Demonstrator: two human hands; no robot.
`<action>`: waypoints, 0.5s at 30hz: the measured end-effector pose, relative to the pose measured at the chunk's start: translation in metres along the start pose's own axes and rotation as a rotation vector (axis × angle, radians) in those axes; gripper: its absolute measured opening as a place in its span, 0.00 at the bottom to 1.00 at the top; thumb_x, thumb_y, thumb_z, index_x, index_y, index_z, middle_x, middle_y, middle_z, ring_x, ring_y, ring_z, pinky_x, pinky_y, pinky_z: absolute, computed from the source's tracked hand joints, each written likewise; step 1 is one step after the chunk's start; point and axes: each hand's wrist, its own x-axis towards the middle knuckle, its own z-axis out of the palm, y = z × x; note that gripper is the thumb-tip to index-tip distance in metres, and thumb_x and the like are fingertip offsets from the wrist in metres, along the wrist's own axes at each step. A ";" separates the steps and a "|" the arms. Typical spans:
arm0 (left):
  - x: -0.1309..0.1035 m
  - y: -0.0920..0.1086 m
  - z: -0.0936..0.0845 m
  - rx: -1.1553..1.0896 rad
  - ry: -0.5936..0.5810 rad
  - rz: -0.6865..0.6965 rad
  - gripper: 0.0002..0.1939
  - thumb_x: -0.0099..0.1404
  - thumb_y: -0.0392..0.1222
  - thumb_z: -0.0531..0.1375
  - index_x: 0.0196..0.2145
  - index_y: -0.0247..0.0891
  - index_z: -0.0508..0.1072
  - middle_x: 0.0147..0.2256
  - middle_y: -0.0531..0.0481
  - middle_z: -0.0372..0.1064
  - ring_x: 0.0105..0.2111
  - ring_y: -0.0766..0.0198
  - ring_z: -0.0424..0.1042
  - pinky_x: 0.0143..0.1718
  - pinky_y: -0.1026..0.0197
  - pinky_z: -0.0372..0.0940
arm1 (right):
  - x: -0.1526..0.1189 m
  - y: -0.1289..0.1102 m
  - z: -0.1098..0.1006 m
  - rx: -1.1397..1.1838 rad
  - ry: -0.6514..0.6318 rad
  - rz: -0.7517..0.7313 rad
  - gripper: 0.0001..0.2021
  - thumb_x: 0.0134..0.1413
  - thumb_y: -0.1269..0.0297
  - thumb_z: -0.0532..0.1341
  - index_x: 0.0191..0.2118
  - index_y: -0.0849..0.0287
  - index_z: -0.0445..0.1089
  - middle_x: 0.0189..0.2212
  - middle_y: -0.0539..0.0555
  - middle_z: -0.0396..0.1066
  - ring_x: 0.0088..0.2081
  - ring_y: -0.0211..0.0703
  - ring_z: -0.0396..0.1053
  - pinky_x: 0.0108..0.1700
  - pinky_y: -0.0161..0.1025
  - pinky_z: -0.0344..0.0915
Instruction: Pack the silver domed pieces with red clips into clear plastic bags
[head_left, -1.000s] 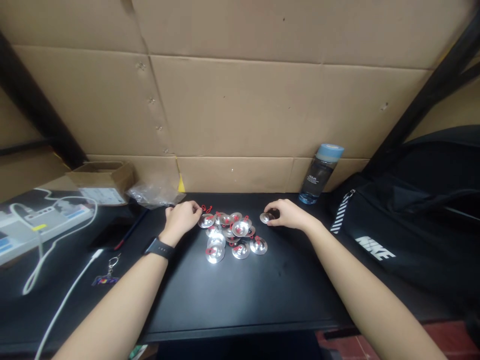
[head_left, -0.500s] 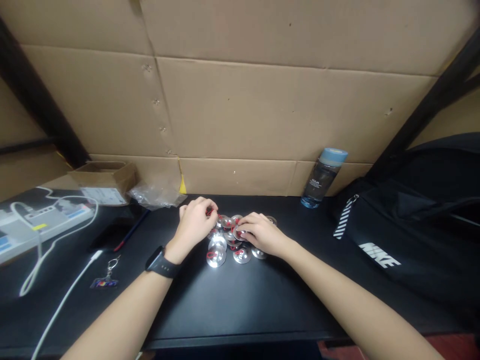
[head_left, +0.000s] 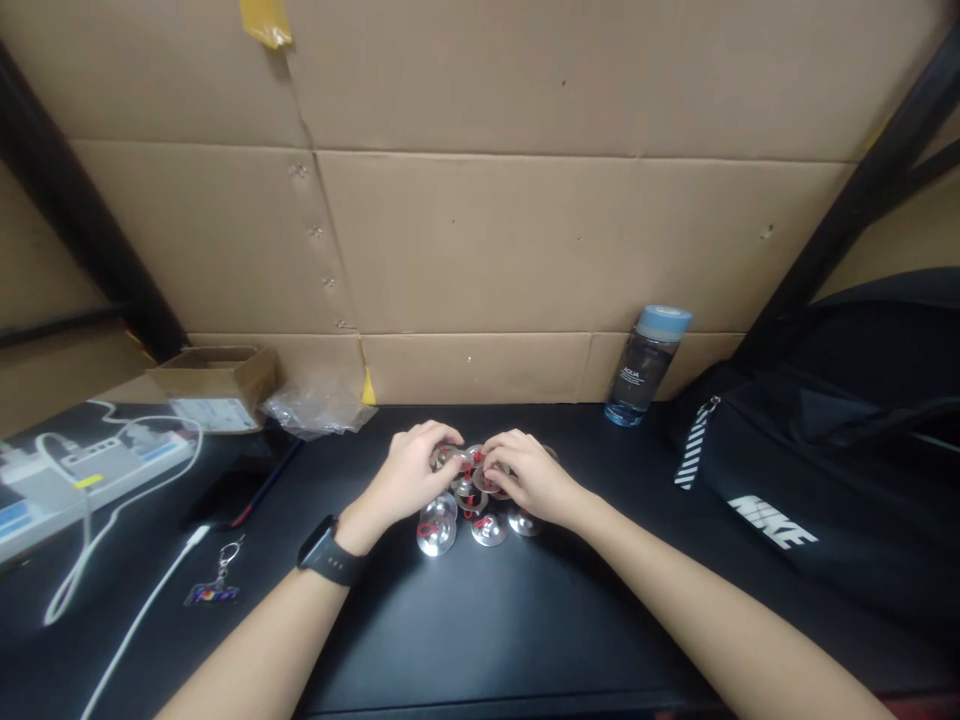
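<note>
Several round silver discs with red loops [head_left: 436, 537] lie in an overlapping cluster at the middle of the black table [head_left: 450, 640]. My left hand [head_left: 420, 465], with a black watch [head_left: 330, 552] on its wrist, is at the cluster's left side, its thumb and fingers curled round the edge of a silver disc. My right hand [head_left: 529, 475] is at the right side, fingers bent and closed on another silver disc with red on it. Both hands partly cover the discs. Nearest to me, a few discs show uncovered below the hands.
A blue-capped bottle [head_left: 646, 365] stands at the back right, beside a black bag [head_left: 825, 450]. To the left are a cardboard box [head_left: 217, 385], crumpled clear plastic [head_left: 319, 408], a power strip [head_left: 97, 480], a phone [head_left: 232, 495] and a keychain [head_left: 214, 594]. Cardboard rises behind.
My left hand has moved right, from the cluster's upper left edge to a disc nearer my right hand. My right hand stays on its disc. The view has tilted slightly upward.
</note>
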 end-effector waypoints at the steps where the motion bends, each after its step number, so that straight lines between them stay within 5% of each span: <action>1: -0.001 0.003 0.002 -0.080 -0.045 0.019 0.11 0.66 0.45 0.63 0.46 0.45 0.76 0.47 0.49 0.77 0.48 0.54 0.75 0.52 0.53 0.66 | 0.000 -0.001 -0.002 0.047 0.041 0.007 0.03 0.66 0.67 0.62 0.40 0.55 0.73 0.45 0.54 0.75 0.47 0.48 0.69 0.50 0.47 0.64; 6: -0.006 0.019 0.017 -0.354 -0.135 0.012 0.20 0.61 0.46 0.69 0.51 0.47 0.75 0.48 0.52 0.78 0.48 0.57 0.78 0.52 0.58 0.70 | 0.003 -0.011 -0.005 0.210 0.195 0.016 0.04 0.67 0.66 0.60 0.39 0.54 0.71 0.40 0.54 0.73 0.43 0.47 0.69 0.49 0.45 0.66; 15: -0.006 0.028 0.024 -0.394 -0.007 -0.067 0.18 0.62 0.44 0.66 0.50 0.43 0.75 0.45 0.50 0.79 0.44 0.56 0.79 0.47 0.57 0.72 | 0.004 -0.017 -0.005 0.314 0.328 0.104 0.04 0.67 0.65 0.60 0.38 0.55 0.71 0.40 0.54 0.72 0.43 0.45 0.71 0.45 0.41 0.67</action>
